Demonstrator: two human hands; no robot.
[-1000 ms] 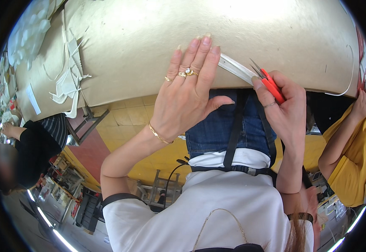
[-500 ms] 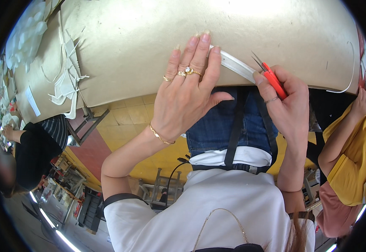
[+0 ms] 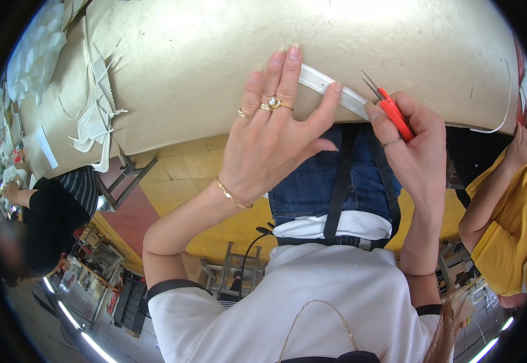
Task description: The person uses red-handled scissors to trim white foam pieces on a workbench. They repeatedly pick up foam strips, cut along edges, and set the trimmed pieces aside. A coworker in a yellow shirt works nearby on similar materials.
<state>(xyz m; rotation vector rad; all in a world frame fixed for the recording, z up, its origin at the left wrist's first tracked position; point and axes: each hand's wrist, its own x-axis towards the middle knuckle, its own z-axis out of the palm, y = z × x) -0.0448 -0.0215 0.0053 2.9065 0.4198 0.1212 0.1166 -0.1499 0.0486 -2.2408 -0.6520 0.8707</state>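
A narrow white strip lies near the front edge of the pale gold tabletop, slanting down to the right. My left hand is laid out with its fingers spread. Its index fingertip rests on the strip's middle, and the other fingers reach over the tabletop by its far end, partly hiding that end. In my right hand are small thread snips with red handles, dark pointed blades facing up and left. The right thumb also presses on the near end of the strip; the fingers beneath are hidden.
Cut white pieces with trailing strings hang at the table's left edge, below a pile of translucent white material. A thin white cord curves on the right. Co-workers sit at left, in black, and right, in yellow.
My left index finger has swung right, away from the other fingers and along the strip, uncovering more of it. My right hand and the snips have barely moved.
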